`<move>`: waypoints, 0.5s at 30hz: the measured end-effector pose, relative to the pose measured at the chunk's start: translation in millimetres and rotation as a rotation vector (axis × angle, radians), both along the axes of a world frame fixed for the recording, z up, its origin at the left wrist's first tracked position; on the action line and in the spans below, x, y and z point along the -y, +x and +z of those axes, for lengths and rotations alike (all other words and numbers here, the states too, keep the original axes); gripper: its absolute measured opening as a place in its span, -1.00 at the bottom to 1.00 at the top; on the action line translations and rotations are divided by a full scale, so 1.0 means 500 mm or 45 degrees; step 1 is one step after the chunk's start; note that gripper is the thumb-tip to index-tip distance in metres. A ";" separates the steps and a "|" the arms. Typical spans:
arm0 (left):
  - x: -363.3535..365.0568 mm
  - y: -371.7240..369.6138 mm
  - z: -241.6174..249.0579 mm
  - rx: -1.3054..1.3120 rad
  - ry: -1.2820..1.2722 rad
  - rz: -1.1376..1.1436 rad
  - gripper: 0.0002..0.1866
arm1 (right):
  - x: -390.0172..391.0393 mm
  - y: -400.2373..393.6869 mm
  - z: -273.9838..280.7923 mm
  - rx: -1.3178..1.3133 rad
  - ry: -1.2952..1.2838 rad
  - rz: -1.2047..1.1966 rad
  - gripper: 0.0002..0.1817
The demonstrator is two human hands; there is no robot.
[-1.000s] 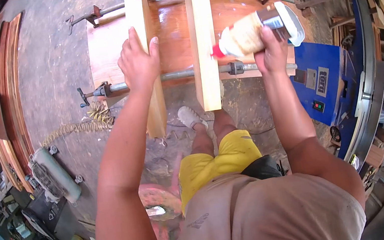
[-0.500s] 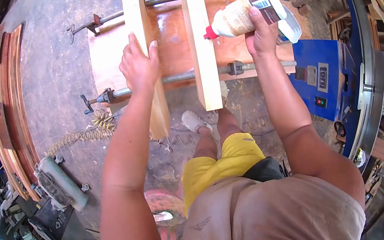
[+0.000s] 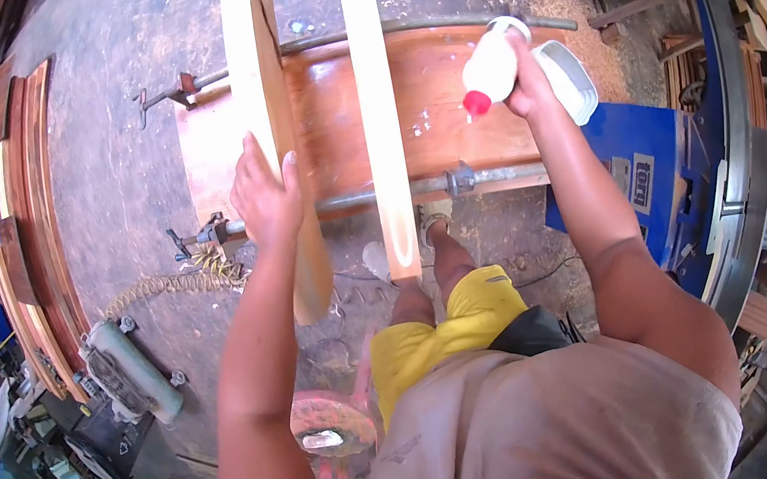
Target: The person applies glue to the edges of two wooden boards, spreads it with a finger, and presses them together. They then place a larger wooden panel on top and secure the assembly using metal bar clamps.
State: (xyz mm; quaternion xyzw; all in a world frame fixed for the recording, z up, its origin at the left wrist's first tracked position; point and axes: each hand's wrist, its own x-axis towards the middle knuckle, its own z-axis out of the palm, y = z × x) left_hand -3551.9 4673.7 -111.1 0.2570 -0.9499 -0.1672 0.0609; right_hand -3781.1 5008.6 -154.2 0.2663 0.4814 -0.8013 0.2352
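Left hand (image 3: 264, 193) wraps the edge of a pale plank (image 3: 265, 107) tilted on the clamped red panel (image 3: 441, 98). Right hand (image 3: 525, 84) grips the glue bottle (image 3: 489, 70), nozzle down. Plank looks stiff, fairly heavy; hold by its long edges.
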 end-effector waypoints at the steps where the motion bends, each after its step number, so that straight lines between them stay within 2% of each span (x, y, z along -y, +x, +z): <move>1: 0.000 -0.005 0.005 0.037 0.009 0.021 -0.26 | -0.012 -0.018 -0.033 0.037 0.011 0.206 -0.55; 2: 0.001 -0.006 0.006 0.027 0.001 0.025 -0.26 | -0.026 -0.039 -0.060 0.095 0.088 0.473 -0.56; 4: 0.002 -0.005 0.000 0.020 -0.027 -0.009 -0.26 | -0.043 -0.097 -0.139 -0.015 0.743 1.199 -0.44; 6: 0.001 -0.006 0.008 0.013 -0.013 0.000 -0.26 | -0.031 -0.125 -0.198 -0.484 1.551 1.965 -0.27; 7: -0.002 -0.007 0.013 0.040 -0.003 0.011 -0.26 | 0.017 -0.098 -0.111 -0.489 1.939 2.165 -0.18; 8: -0.004 -0.010 0.016 0.069 0.010 0.021 -0.26 | 0.045 -0.105 -0.111 -0.334 2.063 2.514 -0.27; 10: -0.007 -0.011 0.016 0.056 -0.016 0.019 -0.26 | 0.067 -0.116 -0.144 -0.117 2.101 2.957 -0.37; 14: -0.005 -0.011 0.019 0.107 -0.011 0.030 -0.26 | 0.096 -0.116 -0.226 -0.138 2.268 3.035 -0.48; 15: -0.004 -0.011 0.019 0.102 -0.010 0.035 -0.26 | 0.111 -0.108 -0.238 -0.158 2.329 3.135 -0.50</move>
